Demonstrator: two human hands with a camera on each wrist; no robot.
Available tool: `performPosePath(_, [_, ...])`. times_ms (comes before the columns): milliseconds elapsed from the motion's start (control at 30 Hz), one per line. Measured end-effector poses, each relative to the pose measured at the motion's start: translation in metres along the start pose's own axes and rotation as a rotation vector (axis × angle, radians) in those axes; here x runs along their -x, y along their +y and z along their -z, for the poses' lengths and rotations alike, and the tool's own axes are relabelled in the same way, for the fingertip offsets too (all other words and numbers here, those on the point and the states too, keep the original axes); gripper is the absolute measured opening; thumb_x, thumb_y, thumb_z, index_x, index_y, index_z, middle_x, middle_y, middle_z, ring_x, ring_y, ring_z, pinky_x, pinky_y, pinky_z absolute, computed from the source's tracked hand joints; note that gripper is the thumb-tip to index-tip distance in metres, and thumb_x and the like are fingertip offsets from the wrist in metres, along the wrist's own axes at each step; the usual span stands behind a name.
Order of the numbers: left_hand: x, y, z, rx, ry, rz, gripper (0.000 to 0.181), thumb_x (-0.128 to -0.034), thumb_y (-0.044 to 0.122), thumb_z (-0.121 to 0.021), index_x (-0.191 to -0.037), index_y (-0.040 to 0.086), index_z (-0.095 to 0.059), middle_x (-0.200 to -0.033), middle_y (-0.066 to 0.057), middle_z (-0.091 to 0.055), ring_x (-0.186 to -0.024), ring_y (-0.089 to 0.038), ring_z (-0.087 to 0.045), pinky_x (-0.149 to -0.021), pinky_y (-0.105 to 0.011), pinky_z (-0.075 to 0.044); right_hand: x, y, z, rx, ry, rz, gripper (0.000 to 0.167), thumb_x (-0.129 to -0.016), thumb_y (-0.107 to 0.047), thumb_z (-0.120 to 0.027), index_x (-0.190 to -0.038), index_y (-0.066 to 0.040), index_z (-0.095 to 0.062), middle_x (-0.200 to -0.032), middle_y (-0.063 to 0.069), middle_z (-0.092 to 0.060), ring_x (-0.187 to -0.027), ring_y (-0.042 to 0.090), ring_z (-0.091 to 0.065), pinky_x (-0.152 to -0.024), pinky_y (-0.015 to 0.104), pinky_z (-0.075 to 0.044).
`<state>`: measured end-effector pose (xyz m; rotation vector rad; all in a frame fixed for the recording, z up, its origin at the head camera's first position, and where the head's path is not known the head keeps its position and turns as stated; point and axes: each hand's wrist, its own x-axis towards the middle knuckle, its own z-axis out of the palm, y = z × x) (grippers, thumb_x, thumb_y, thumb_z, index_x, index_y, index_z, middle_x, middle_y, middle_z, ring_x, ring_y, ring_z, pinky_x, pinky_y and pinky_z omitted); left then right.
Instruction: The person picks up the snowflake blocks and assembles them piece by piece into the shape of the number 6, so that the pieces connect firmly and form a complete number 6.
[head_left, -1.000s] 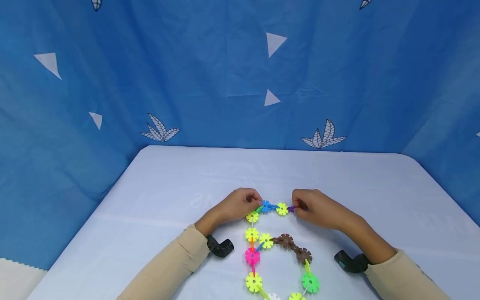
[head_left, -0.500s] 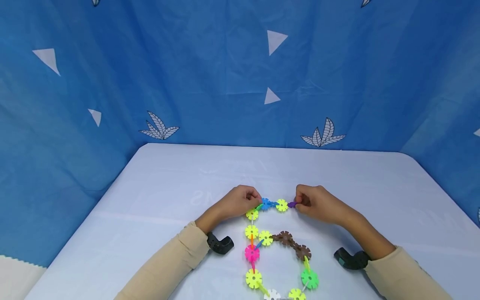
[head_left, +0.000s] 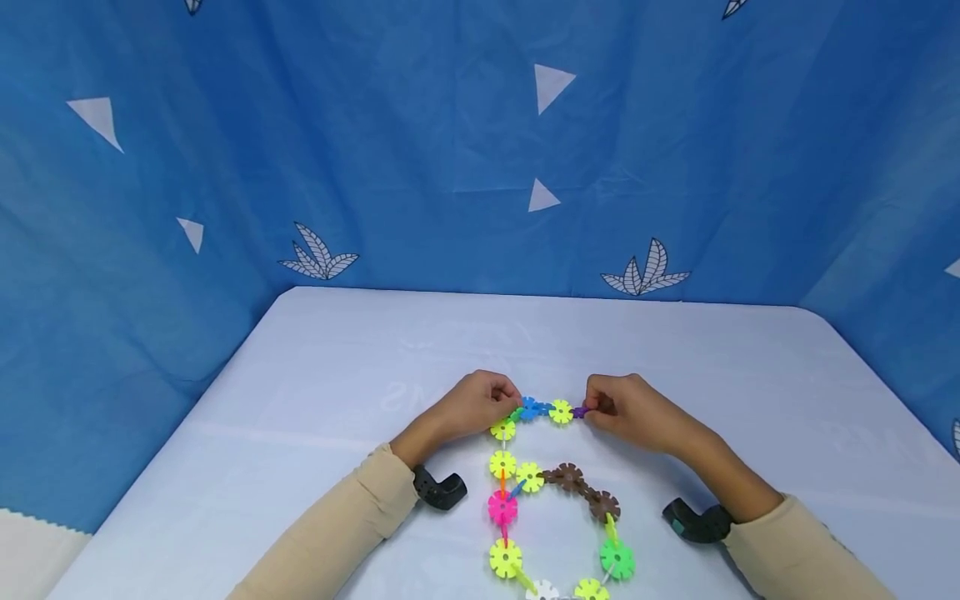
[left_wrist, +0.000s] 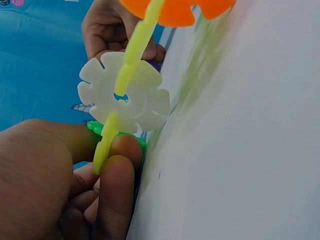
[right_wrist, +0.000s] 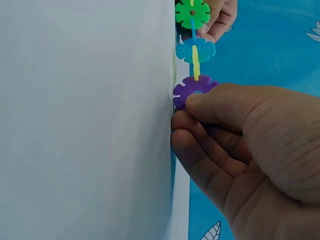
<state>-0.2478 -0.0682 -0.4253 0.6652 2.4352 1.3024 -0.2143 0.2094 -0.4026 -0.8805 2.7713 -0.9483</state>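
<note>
Interlocking plastic snowflake discs form a linked chain on the white table. At the chain's far end, my left hand [head_left: 478, 404] pinches a green disc [left_wrist: 94, 128] between thumb and fingers, beside a blue disc [head_left: 529, 408]. My right hand [head_left: 636, 410] pinches a purple disc [right_wrist: 189, 92], standing on edge, at the other end of that row. A yellow disc [head_left: 560, 412] sits between the blue and purple ones. In the left wrist view a pale disc [left_wrist: 142, 82] stands in front of the left fingers. Fingers hide parts of both pinched discs.
Toward me the chain closes into a loop with a pink disc [head_left: 502, 507], brown discs [head_left: 568, 478] and a green disc [head_left: 617, 559]; its near edge leaves the frame. White table [head_left: 360, 350] surrounds it, with a blue curtain [head_left: 450, 167] behind.
My right hand moved slightly right with the purple disc, then back left. My left hand stays almost still, and both keep their pinch.
</note>
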Motion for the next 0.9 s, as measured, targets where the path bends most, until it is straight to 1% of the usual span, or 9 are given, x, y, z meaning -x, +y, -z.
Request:
performPosePath(200, [0.003, -0.001, 0.000, 0.009, 0.009, -0.005, 0.011, -0.0990, 0.017, -0.065, -0.095, 0.011, -0.073, -0.079, 0.001, -0.063, -0.068, -0.012, -0.054, -0.066, -0.028, -0.047, -0.001, -0.001, -0.004, -0.007, 0.017, 0.012, 0.024, -0.087, 0.004, -0.075, -0.084, -0.014, -0.060, -0.075, -0.009, -0.059, -0.066, 0.010, -0.050, -0.056, 0.024, -0.044])
performPosePath(467, [0.000, -0.002, -0.003, 0.006, 0.011, -0.023, 0.010, -0.0986, 0.015, -0.065, -0.093, 0.011, -0.072, -0.078, 0.001, -0.062, -0.068, -0.012, -0.052, -0.065, -0.028, -0.045, -0.002, -0.002, -0.007, 0.026, 0.033, 0.002, 0.026, -0.086, 0.005, -0.075, -0.083, -0.014, -0.058, -0.073, -0.009, -0.059, -0.066, 0.010, -0.050, -0.056, 0.023, -0.045])
performPosePath(667, [0.000, -0.005, -0.008, -0.002, -0.010, -0.014, 0.010, -0.0994, 0.015, -0.064, -0.093, 0.012, -0.071, -0.077, 0.001, -0.061, -0.068, -0.011, -0.052, -0.065, -0.027, -0.045, -0.001, -0.001, -0.015, 0.053, 0.025, 0.003, 0.027, -0.087, 0.002, -0.077, -0.083, -0.015, -0.056, -0.073, -0.011, -0.056, -0.066, 0.008, -0.048, -0.055, 0.023, -0.043])
performPosePath(767, [-0.001, -0.008, -0.008, -0.006, -0.021, -0.004, 0.010, -0.0994, 0.016, -0.065, -0.094, 0.011, -0.071, -0.078, 0.001, -0.062, -0.067, -0.011, -0.052, -0.064, -0.027, -0.045, -0.001, 0.000, -0.017, 0.060, 0.020, -0.010, 0.027, -0.087, 0.000, -0.077, -0.084, -0.015, -0.056, -0.072, -0.010, -0.054, -0.066, 0.009, -0.048, -0.055, 0.024, -0.044])
performPosePath(900, [-0.002, -0.012, -0.009, -0.017, -0.023, 0.011, 0.010, -0.0992, 0.018, -0.066, -0.095, 0.012, -0.072, -0.079, 0.001, -0.062, -0.067, -0.012, -0.053, -0.063, -0.027, -0.046, -0.001, 0.002, -0.020, 0.058, 0.033, -0.038, 0.027, -0.087, 0.000, -0.077, -0.085, -0.015, -0.055, -0.071, -0.009, -0.053, -0.067, 0.010, -0.049, -0.057, 0.024, -0.045])
